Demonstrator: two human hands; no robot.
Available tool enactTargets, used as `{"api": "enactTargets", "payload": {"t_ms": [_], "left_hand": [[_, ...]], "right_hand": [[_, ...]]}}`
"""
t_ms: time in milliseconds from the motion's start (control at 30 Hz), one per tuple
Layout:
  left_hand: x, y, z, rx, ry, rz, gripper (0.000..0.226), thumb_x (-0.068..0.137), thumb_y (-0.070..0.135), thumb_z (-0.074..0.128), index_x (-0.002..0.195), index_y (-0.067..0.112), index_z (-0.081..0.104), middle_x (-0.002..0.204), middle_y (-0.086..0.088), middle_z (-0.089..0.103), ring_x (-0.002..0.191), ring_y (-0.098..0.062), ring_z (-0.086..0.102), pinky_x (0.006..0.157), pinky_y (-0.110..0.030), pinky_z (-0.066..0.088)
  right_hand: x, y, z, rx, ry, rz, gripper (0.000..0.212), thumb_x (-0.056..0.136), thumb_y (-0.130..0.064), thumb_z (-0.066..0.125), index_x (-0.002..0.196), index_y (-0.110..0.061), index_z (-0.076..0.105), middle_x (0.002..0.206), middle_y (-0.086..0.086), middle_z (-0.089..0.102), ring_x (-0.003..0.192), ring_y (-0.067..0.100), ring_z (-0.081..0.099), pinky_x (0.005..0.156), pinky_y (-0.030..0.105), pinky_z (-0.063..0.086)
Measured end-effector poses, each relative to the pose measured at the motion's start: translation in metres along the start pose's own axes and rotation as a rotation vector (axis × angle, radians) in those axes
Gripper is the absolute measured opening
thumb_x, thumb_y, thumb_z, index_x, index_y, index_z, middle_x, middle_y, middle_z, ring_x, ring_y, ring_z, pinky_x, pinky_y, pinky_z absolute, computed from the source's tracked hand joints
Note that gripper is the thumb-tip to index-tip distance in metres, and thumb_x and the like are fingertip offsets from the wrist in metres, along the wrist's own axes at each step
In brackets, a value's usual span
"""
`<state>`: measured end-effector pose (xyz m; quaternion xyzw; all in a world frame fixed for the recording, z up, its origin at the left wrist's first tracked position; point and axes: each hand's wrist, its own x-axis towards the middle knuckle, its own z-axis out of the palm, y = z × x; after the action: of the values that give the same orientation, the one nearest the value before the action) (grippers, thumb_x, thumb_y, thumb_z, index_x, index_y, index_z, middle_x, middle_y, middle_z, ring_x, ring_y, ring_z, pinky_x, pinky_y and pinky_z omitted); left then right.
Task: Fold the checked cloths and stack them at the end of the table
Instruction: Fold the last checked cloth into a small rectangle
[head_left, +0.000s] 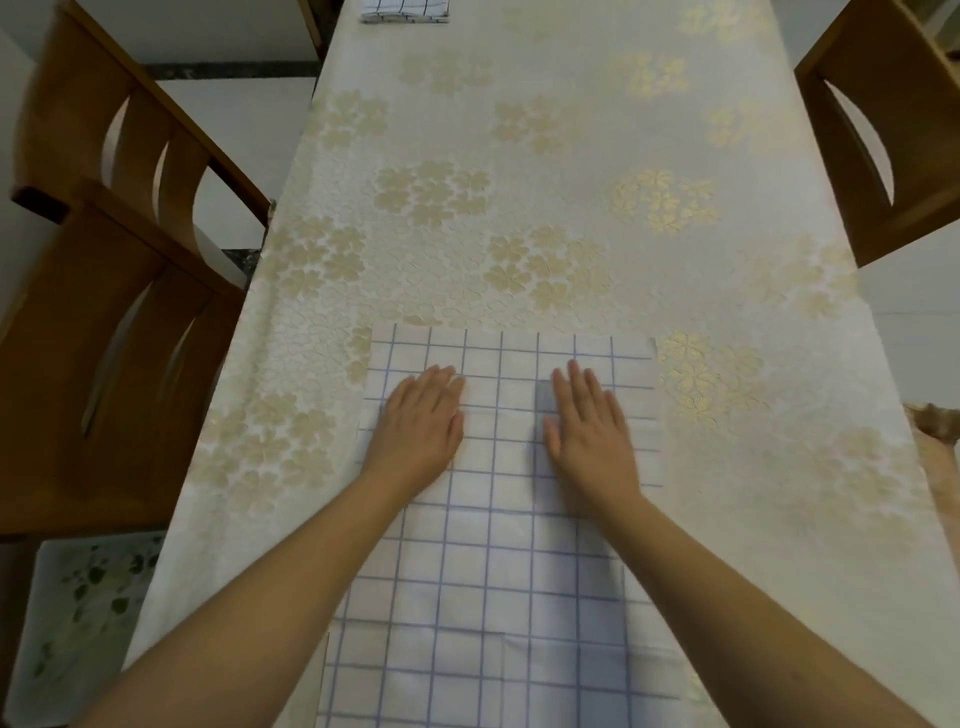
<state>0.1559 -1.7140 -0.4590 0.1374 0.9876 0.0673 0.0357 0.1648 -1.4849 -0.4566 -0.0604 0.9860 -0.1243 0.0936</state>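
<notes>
Checked cloth (498, 499) spread flat at the desk's (519, 156) near edge | left hand (423, 421) and right hand (589, 423) both flat, fingers straight, palms pressing the cloth's far half, side by side | folded stack (405, 11) at the desk's far edge | chairs (104, 312) along both sides

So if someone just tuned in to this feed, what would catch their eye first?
Both hands, left hand and right hand, lie flat with straight fingers on a checked cloth spread at the near end of the table. Next, a folded checked cloth sits at the far end, partly cut off by the frame. Wooden chairs flank the table.
</notes>
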Motion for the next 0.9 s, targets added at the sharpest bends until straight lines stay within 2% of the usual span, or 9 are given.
{"api": "enactTargets", "payload": {"t_ms": [100, 200, 300, 400, 500, 567, 667, 800, 900], "left_hand": [[0.016, 0.024, 0.009, -0.03, -0.06, 0.046, 0.058, 0.098, 0.034, 0.018, 0.148, 0.012, 0.037, 0.154, -0.006, 0.037, 0.144, -0.021, 0.03, 0.118, -0.038, 0.019], [0.022, 0.021, 0.017, -0.004, -0.102, 0.029, 0.06, 0.098, 0.044, 0.014, 0.154, 0.023, 0.023, 0.161, 0.0, 0.02, 0.149, -0.017, 0.016, 0.121, -0.039, 0.014], [0.02, -0.001, 0.017, 0.021, -0.145, 0.007, 0.064, 0.096, 0.057, 0.012, 0.155, 0.033, 0.005, 0.164, 0.005, 0.001, 0.15, -0.016, -0.001, 0.122, -0.042, 0.005], [0.013, -0.034, 0.012, 0.047, -0.144, -0.097, 0.069, 0.094, 0.06, 0.004, 0.155, 0.03, -0.004, 0.163, 0.005, -0.008, 0.15, -0.014, -0.008, 0.121, -0.041, -0.001], [0.004, -0.047, -0.001, 0.06, -0.087, -0.183, 0.068, 0.097, 0.05, 0.004, 0.156, 0.018, 0.001, 0.164, -0.001, -0.001, 0.15, -0.015, -0.002, 0.122, -0.039, 0.001], [-0.011, -0.028, -0.008, 0.025, -0.011, -0.142, 0.06, 0.1, 0.033, 0.016, 0.155, 0.01, 0.012, 0.163, -0.008, 0.011, 0.15, -0.021, 0.008, 0.122, -0.04, 0.008], [-0.052, 0.025, -0.009, -0.14, 0.01, -0.088, 0.06, 0.092, 0.006, 0.034, 0.151, 0.006, 0.027, 0.158, -0.013, 0.027, 0.146, -0.028, 0.024, 0.12, -0.04, 0.018], [-0.109, 0.078, 0.004, -0.233, -0.005, -0.1, 0.054, 0.087, 0.018, 0.035, 0.136, 0.005, 0.053, 0.138, -0.013, 0.056, 0.128, -0.029, 0.052, 0.112, -0.039, 0.032], [-0.136, 0.082, 0.021, -0.17, -0.114, -0.093, 0.057, 0.092, 0.026, 0.033, 0.146, 0.011, 0.04, 0.152, -0.004, 0.04, 0.14, -0.021, 0.04, 0.114, -0.037, 0.022]], "right_hand": [[0.012, -0.035, 0.01, 0.102, -0.007, -0.05, 0.063, 0.097, -0.039, 0.012, 0.156, -0.017, 0.006, 0.164, 0.001, -0.001, 0.15, 0.016, -0.002, 0.12, 0.032, -0.004], [0.027, -0.028, 0.018, 0.023, -0.019, -0.061, 0.064, 0.097, -0.048, 0.01, 0.156, -0.023, 0.01, 0.164, -0.001, 0.002, 0.151, 0.017, 0.001, 0.119, 0.034, -0.005], [0.036, 0.005, 0.012, -0.05, -0.057, -0.026, 0.067, 0.097, -0.061, 0.01, 0.155, -0.032, -0.006, 0.161, -0.006, -0.017, 0.148, 0.015, -0.016, 0.121, 0.039, -0.006], [0.035, 0.042, 0.0, -0.088, -0.061, 0.05, 0.068, 0.096, -0.065, 0.006, 0.153, -0.032, -0.014, 0.16, -0.005, -0.023, 0.147, 0.014, -0.022, 0.121, 0.04, -0.008], [0.029, 0.056, -0.013, -0.009, 0.0, 0.162, 0.064, 0.101, -0.053, 0.01, 0.155, -0.024, -0.009, 0.163, -0.002, -0.016, 0.148, 0.014, -0.017, 0.122, 0.04, -0.006], [0.016, 0.038, -0.015, 0.109, 0.079, 0.204, 0.063, 0.1, -0.043, 0.011, 0.156, -0.02, -0.006, 0.163, -0.001, -0.012, 0.149, 0.013, -0.013, 0.121, 0.037, -0.007], [-0.027, -0.015, -0.007, 0.228, 0.066, 0.127, 0.061, 0.1, -0.034, 0.013, 0.155, -0.016, -0.006, 0.162, -0.001, -0.013, 0.149, 0.013, -0.011, 0.119, 0.029, -0.01], [-0.097, -0.061, 0.032, 0.252, 0.038, -0.017, 0.063, 0.097, -0.021, 0.032, 0.155, -0.01, 0.01, 0.163, 0.006, 0.007, 0.15, 0.017, 0.004, 0.121, 0.032, 0.001], [-0.126, -0.061, 0.056, 0.148, -0.014, -0.079, 0.06, 0.097, -0.023, 0.042, 0.153, -0.009, 0.024, 0.161, 0.008, 0.017, 0.149, 0.02, 0.015, 0.12, 0.038, 0.01]]}}
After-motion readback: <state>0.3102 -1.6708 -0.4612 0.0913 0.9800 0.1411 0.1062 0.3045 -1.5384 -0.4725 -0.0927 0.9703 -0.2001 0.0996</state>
